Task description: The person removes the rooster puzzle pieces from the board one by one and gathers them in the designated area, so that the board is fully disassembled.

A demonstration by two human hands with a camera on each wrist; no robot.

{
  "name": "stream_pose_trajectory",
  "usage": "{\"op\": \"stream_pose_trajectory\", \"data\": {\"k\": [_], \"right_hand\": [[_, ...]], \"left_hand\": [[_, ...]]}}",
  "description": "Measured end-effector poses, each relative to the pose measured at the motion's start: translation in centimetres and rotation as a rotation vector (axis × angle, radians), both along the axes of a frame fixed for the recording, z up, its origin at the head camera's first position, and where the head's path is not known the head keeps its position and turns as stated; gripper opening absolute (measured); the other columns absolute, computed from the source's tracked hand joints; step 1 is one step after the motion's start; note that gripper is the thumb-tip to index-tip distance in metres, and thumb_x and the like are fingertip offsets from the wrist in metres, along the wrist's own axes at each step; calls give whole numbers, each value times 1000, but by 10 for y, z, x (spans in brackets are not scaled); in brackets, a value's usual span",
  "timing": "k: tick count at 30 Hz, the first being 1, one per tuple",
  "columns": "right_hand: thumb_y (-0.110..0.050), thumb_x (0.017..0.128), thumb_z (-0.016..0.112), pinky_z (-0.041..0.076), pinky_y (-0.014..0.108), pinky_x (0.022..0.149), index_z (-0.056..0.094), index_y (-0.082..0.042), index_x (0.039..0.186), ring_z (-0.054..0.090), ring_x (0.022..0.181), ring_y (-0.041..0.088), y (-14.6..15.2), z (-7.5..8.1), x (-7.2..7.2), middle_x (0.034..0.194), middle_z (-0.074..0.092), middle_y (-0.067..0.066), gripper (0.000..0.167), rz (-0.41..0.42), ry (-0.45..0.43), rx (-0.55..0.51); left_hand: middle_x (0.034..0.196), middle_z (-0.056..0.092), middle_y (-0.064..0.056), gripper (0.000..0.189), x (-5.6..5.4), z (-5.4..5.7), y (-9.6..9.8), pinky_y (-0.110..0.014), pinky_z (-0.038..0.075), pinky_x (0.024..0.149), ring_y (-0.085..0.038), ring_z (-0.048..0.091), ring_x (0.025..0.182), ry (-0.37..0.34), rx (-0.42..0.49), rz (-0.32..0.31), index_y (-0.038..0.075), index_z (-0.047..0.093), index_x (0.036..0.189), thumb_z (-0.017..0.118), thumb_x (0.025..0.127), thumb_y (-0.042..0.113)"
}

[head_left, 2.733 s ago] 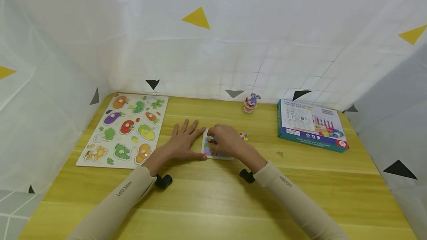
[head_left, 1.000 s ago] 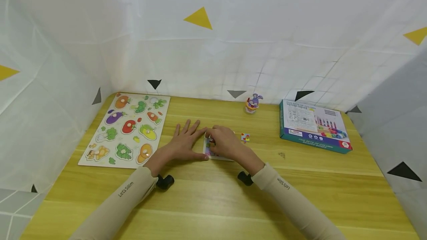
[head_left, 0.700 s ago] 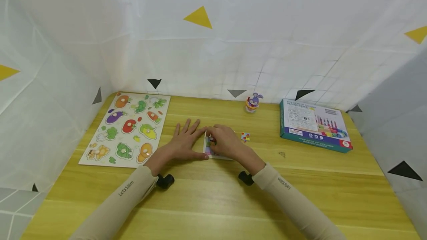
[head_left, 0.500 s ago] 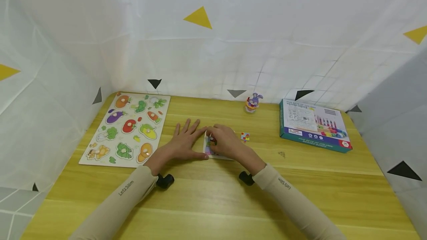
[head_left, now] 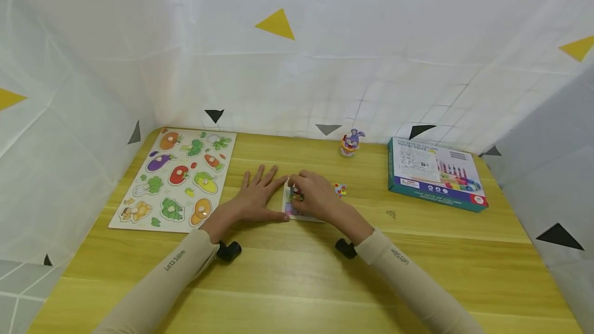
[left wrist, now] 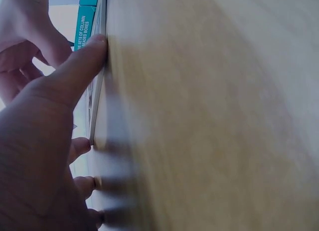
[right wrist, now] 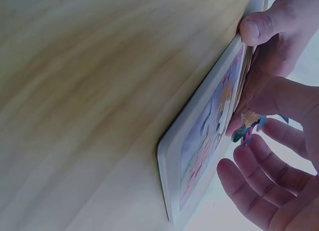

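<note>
A small picture jigsaw in a pale frame [right wrist: 172, 176] lies flat on the table, mostly covered by the hands in the head view. My left hand [head_left: 254, 201] rests with fingers spread, thumb and index finger touching the frame's left edge. Over the board, my right hand [head_left: 316, 196] pinches a small jigsaw piece [right wrist: 247, 126] between thumb and index finger. In the right wrist view that piece is tilted and apart from the board. Just right of the right hand, another jigsaw piece [head_left: 341, 189] lies loose on the table.
A vegetable knob-puzzle board [head_left: 185, 169] lies at the left. Behind the hands stands a purple rabbit figurine [head_left: 350, 143]. A teal-edged bead box [head_left: 436, 173] lies at the back right. White sheeting [head_left: 297, 81] rises behind the wooden table [head_left: 297, 282].
The right hand has shifted slightly and the piece in its fingers shows more clearly. More of the loose piece shows beside it. The left hand holds its place on the frame.
</note>
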State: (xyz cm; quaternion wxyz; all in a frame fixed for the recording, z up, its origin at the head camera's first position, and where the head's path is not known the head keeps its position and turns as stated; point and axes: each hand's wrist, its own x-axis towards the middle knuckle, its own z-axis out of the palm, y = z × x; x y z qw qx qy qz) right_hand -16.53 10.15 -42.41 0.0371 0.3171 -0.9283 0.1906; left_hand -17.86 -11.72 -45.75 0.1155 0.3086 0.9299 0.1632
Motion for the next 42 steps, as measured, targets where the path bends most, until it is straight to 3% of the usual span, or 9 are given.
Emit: {"op": "stream_pose_trajectory", "data": {"k": [27, 42], "right_hand": [[-17, 79, 86, 48, 31, 65, 72, -7, 103, 52, 75, 14, 36, 8, 12, 90, 61, 4, 29, -19, -27, 79], [-5, 78, 79, 51, 33, 68, 72, -4, 104, 56, 77, 16, 66, 10, 19, 90, 62, 5, 27, -50, -51, 83]], "left_hand": [[167, 2, -12, 105, -1, 0, -1, -68, -4, 112, -42, -9, 150, 4, -2, -8, 24, 20, 162, 60, 81, 78], [167, 1, -12, 105, 0, -1, 0, -67, -6, 113, -41, -9, 150, 9, -9, -2, 24, 20, 162, 61, 81, 77]]}}
